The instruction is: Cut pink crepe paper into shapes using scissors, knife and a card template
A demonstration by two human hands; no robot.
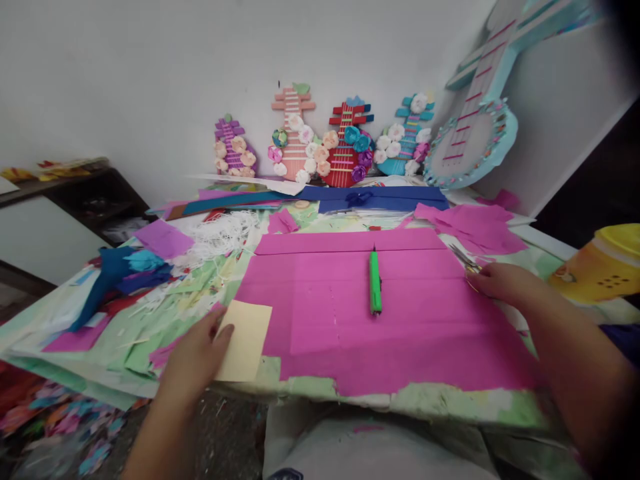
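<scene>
light: soft, rather dim, even across wall (pixel 150 80) | shadows: faint | focus: pale card (pixel 246 343) fairly clear, floor scraps (pixel 70 421) smeared, yellow container (pixel 613 260) blurred | edges: wide-angle stretch, dark blurred corners at right

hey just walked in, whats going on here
A person's left hand holds a cream card at the near left of some pink sheets; the right hand holds scissors by their right side. A green cutter lies on the sheets between the hands. Flower-trimmed guitar shapes stand behind.
</scene>
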